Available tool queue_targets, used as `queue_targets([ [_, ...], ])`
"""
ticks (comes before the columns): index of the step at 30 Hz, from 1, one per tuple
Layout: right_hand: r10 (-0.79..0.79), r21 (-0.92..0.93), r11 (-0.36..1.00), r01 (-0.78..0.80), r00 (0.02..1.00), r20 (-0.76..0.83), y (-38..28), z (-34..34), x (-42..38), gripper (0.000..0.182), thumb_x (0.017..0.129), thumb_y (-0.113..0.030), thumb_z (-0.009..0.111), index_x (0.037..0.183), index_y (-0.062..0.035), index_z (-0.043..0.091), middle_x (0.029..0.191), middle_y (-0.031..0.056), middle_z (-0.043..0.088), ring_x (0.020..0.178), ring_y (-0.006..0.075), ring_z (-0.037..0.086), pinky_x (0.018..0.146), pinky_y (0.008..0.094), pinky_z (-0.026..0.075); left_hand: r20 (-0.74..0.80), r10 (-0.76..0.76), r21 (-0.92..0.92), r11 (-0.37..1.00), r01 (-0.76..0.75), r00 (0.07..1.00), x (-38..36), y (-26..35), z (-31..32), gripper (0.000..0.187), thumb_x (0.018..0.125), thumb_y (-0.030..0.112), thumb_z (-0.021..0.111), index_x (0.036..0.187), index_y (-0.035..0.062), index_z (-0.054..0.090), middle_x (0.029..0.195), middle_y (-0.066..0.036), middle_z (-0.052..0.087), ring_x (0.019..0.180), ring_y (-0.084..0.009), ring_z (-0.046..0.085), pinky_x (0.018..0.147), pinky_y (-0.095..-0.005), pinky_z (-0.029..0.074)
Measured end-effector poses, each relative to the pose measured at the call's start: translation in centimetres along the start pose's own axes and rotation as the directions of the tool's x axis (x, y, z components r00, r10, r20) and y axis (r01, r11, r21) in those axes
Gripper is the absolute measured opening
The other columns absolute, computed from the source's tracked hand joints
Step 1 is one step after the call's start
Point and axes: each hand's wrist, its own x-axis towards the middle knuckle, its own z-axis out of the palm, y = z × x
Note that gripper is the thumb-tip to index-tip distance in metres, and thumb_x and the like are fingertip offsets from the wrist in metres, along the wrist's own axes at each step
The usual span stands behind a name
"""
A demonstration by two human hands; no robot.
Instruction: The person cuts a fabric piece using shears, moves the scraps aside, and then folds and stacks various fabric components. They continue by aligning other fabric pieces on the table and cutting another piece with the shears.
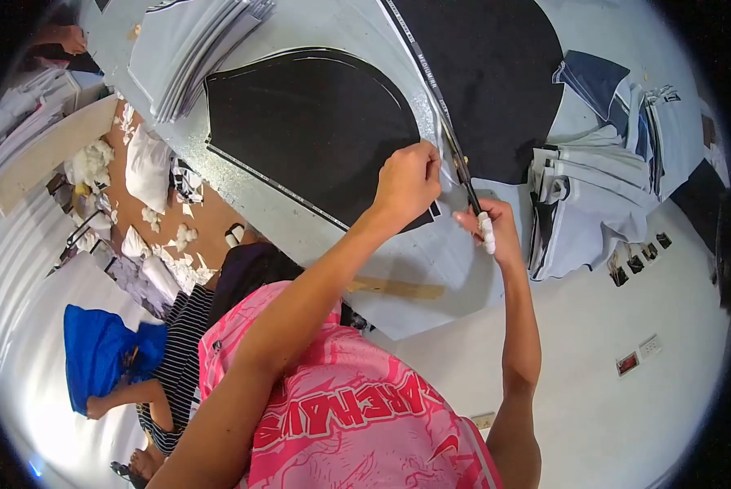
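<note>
My right hand is wrapped around the handle of long dark scissors, which is bound with white material. Their blades point up the table, between two black fabric panels. Beside the blades, my left hand is closed in a pinch over the right edge of the left black panel; what lies between its fingertips is hidden. A thin white strip runs close to those fingers. The right black panel has a white-edged border with printed lettering, including "MEDIUM".
Stacked pale fabric pieces lie at the table's upper left, with more folded pieces at right. A navy piece lies above these. White scraps litter the floor. Lower left, another person holds blue cloth.
</note>
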Motion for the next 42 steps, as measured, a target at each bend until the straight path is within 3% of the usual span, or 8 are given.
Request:
queue_targets([
  [5,-0.022,-0.103,0.994,0.027,0.999,0.048,0.2,-0.8,0.2,0.033,0.086,-0.027,0.081,0.07,-0.0106,0.057,0.061,-0.0069,0.05,0.051,0.003,0.045,0.045,0.0209,0.034,0.006,-0.018,0.025,1.0,0.018,1.0,-0.1,0.4,-0.3,0.008,0.084,0.002,0.066,0.091,-0.0012,0.066,0.083,-0.02,0.069,0.078,-0.0389,0.069,0.069,-0.0433,0.054],
  [11,-0.024,0.088,0.996,0.022,0.999,0.028,-2.4,0.6,1.4,0.04,0.083,-0.021,0.085,0.064,-0.0119,0.051,0.06,-0.007,0.048,0.05,0.0031,0.042,0.045,0.0222,0.03,0.025,0.003,0.086,0.996,-0.005,1.0,-0.2,0.5,-0.5,0.008,0.081,0.0,0.064,0.089,0.0003,0.064,0.086,-0.019,0.068,0.081,-0.0412,0.067,0.07,-0.0465,0.053],
  [17,-0.013,-0.002,1.0,0.013,1.0,-0.004,-1.3,0.7,1.7,0.041,0.083,-0.023,0.086,0.064,-0.0125,0.051,0.057,-0.0076,0.046,0.049,0.0027,0.041,0.045,0.022,0.03,0.029,0.009,0.073,0.997,-0.011,1.0,-0.3,0.3,-0.5,0.006,0.081,0.001,0.064,0.087,0.0014,0.063,0.085,-0.019,0.067,0.081,-0.0424,0.066,0.07,-0.0485,0.052],
  [19,-0.002,-0.077,0.997,0.004,1.0,0.029,-1.1,0.3,1.9,0.033,0.086,-0.029,0.08,0.07,-0.0117,0.057,0.063,-0.0075,0.051,0.054,0.0023,0.046,0.045,0.0213,0.034,0.023,0.016,0.069,0.997,-0.018,1.0,-0.4,0.3,-0.5,0.006,0.079,0.0,0.063,0.084,0.0013,0.061,0.084,-0.02,0.067,0.08,-0.0434,0.066,0.069,-0.05,0.052],
  [29,-0.039,0.043,0.998,0.039,0.999,-0.002,-4.1,1.5,3.0,0.035,0.084,-0.027,0.084,0.067,-0.0121,0.058,0.058,-0.0088,0.046,0.051,0.0022,0.042,0.046,0.0214,0.03,0.053,0.041,0.104,0.994,-0.047,0.998,-0.3,0.5,-0.9,0.007,0.075,-0.001,0.064,0.08,0.0015,0.059,0.083,-0.02,0.066,0.076,-0.0427,0.067,0.067,-0.0514,0.052],
  [32,-0.018,0.023,1.0,0.018,1.0,0.008,-4.3,1.5,3.0,0.035,0.084,-0.027,0.085,0.067,-0.0116,0.058,0.057,-0.0087,0.046,0.052,0.002,0.042,0.046,0.0214,0.029,0.089,0.021,0.112,0.993,-0.031,0.996,-0.3,0.3,-1.0,0.011,0.079,0.001,0.064,0.089,0.0016,0.061,0.085,-0.02,0.067,0.079,-0.0437,0.066,0.069,-0.0508,0.052],
  [38,-0.052,-0.181,0.983,0.042,0.997,-0.051,-3.9,1.1,3.6,0.038,0.084,-0.028,0.085,0.065,-0.0114,0.057,0.057,-0.0088,0.045,0.051,0.002,0.04,0.046,0.0218,0.027,0.076,0.035,0.111,0.993,-0.044,0.996,-0.3,0.0,-0.9,0.011,0.079,0.003,0.064,0.089,0.0014,0.061,0.086,-0.02,0.067,0.079,-0.0439,0.066,0.069,-0.0515,0.052],
  [42,-0.064,-0.031,0.997,0.064,0.998,0.021,-5.7,1.6,4.4,0.035,0.086,-0.031,0.083,0.068,-0.0106,0.06,0.059,-0.0083,0.047,0.052,0.0026,0.042,0.046,0.0217,0.029,0.066,0.042,0.122,0.991,-0.05,0.997,-0.4,0.3,-1.0,0.012,0.079,0.002,0.063,0.09,0.0013,0.061,0.087,-0.021,0.067,0.08,-0.044,0.066,0.07,-0.0523,0.052],
])
